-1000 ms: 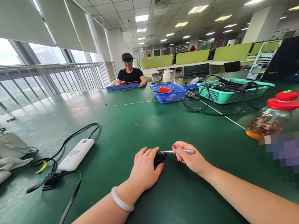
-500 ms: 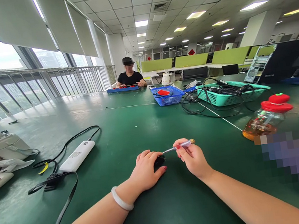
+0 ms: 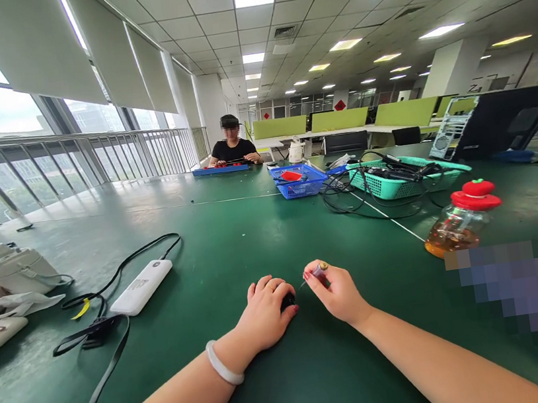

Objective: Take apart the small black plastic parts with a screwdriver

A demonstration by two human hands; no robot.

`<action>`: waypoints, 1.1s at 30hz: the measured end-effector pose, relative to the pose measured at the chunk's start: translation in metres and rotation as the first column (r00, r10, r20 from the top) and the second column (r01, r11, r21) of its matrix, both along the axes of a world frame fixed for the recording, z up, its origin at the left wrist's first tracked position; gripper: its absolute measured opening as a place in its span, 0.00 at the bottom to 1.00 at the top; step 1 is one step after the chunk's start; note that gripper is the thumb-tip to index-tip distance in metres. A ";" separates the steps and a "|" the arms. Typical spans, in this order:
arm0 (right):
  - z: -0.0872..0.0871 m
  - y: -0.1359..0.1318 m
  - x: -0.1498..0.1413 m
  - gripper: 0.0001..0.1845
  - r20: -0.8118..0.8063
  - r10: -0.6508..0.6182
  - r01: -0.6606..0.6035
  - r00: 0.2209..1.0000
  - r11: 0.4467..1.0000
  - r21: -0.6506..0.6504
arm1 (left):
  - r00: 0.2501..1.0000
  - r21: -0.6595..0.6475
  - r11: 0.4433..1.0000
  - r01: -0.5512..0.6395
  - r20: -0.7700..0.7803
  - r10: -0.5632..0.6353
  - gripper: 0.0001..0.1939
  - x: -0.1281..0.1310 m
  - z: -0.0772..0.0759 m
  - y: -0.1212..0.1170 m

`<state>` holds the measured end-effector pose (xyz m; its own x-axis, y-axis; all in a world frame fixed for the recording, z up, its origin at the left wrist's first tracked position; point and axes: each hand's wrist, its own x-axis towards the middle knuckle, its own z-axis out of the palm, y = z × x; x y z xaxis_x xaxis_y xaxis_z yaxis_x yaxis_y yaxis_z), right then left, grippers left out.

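Note:
My left hand (image 3: 265,314), a white bangle on its wrist, is closed over a small black object (image 3: 288,301) on the green table. Fingers cover most of that object, so its kind cannot be made out. In my right hand (image 3: 339,295) is a slim screwdriver (image 3: 321,270), pinched between thumb and fingers. Its thin metal shaft slants down and left towards the black object. Whether the tip touches it I cannot tell.
Left of my hands lie a white power bank (image 3: 142,288) and a black cable (image 3: 122,265). A red-lidded jar (image 3: 456,228) stands at right. Blue (image 3: 300,188) and green baskets (image 3: 397,188) sit farther back. Across the table a person (image 3: 233,148) sits behind a blue tray (image 3: 221,169).
The screwdriver has swung from nearly level to a steeper slant, its handle end now nearer me. My right hand has shifted slightly left. The camera view has tilted up a little.

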<state>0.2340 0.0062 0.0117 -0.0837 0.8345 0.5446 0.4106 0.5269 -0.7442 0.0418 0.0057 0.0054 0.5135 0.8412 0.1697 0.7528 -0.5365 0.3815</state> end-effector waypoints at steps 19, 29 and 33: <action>-0.012 0.002 -0.002 0.08 0.189 0.074 -0.087 0.979 0.994 0.060 | 0.975 0.053 0.983 -0.175 -0.130 0.180 0.07 -0.080 0.003 -0.037; -0.010 0.002 -0.002 0.08 0.178 0.093 -0.106 0.980 0.992 0.064 | 0.861 0.158 0.859 -0.488 -0.073 0.503 0.16 -0.232 -0.007 -0.059; -0.009 0.001 -0.002 0.07 0.190 0.097 -0.112 0.977 0.991 0.073 | 0.797 0.194 0.792 -0.579 -0.068 0.600 0.21 -0.256 0.002 -0.072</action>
<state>0.2320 0.0071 0.0029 -0.2740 0.7684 0.5784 0.4767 0.6308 -0.6122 -0.2144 -0.0659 0.0078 -0.0491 0.9544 0.2944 0.9758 -0.0170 0.2178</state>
